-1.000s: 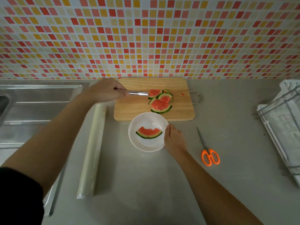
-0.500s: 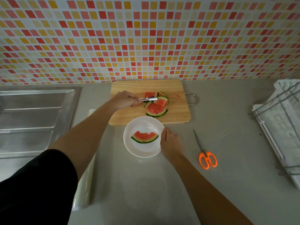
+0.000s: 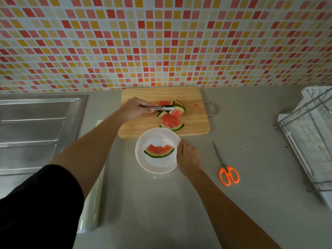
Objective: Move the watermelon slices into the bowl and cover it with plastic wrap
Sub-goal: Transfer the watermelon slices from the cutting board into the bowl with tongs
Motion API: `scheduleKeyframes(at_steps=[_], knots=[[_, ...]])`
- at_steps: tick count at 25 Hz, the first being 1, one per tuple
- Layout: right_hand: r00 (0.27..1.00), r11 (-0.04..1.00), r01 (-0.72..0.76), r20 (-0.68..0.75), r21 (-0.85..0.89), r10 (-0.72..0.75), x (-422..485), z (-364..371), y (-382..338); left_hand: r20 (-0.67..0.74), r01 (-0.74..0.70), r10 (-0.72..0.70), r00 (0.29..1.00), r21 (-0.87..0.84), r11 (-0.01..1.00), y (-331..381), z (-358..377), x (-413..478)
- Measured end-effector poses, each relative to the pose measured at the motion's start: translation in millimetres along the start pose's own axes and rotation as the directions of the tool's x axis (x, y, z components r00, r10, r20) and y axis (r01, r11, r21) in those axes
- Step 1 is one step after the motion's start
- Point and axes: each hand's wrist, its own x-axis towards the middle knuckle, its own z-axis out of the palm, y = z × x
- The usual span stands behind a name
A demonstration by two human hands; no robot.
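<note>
Left hand [image 3: 133, 109] has advanced since a second ago, from the left edge of the cutting board [image 3: 195, 123] to above its left half.

Far left of the board: steel sink drainboard [image 3: 36, 126], set into the grey counter [image 3: 251, 203]. Black sleeve [image 3: 36, 203] covers the left upper arm.

Left of the board and nearer the person: plastic wrap roll [image 3: 91, 212], lying lengthwise, partly hidden by the left arm.

On the board: the left hand's fingers are clenched round the tongs [image 3: 161, 107]. The tong tips lie over the watermelon slices [image 3: 171, 121] piled at the board's centre. Cannot tell whether they pinch one.

Just in front of the board: white bowl [image 3: 143, 164], overlapping the board's near edge. One slice in the bowl [image 3: 159, 150], rind toward the person. Right hand [image 3: 188, 157] holds the bowl's right rim, fingers curled.

Right of the board: orange-handled scissors [image 3: 228, 174], flat on the counter. Far right: wire dish rack [image 3: 309, 141].

Behind the board: mosaic tile wall [image 3: 161, 42], red, orange, cream. Lighting is dim.
</note>
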Motion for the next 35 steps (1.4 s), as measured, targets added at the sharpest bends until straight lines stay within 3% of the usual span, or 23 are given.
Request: scheduleKeyframes(at_steps=[9,18,25,28,30,35], knots=[[1.000,1.000,-0.005,0.003,0.004,0.005,0.4,-0.1,1.4,-0.074,-0.003,-0.014,0.997,-0.219,0.976,3.0,-13.9,-16.2],[1.000,0.999,-0.028,0.015,0.016,0.028,-1.5,-2.4,-0.5,-0.091,-0.038,0.020,0.996,-0.194,0.980,14.8,-48.8,-63.9],[0.989,0.965,-0.124,0.109,0.230,0.101,-0.5,-1.4,4.2,0.040,-0.185,0.183,0.982,0.061,0.981,-10.9,-35.4,-127.4],[0.983,0.953,-0.132,0.162,0.272,0.090,-2.6,-9.3,4.9,0.039,-0.358,0.368,0.929,0.350,0.866,-30.6,-9.0,-137.3],[0.984,0.954,-0.124,0.157,0.273,0.083,-2.1,-11.0,6.2,0.037,-0.392,0.440,0.897,0.525,0.755,-37.4,4.7,-141.9],[0.988,0.973,-0.114,0.123,0.203,0.090,-0.8,-9.2,5.5,0.038,-0.440,0.543,0.839,0.634,0.636,-39.6,14.1,-149.5]])
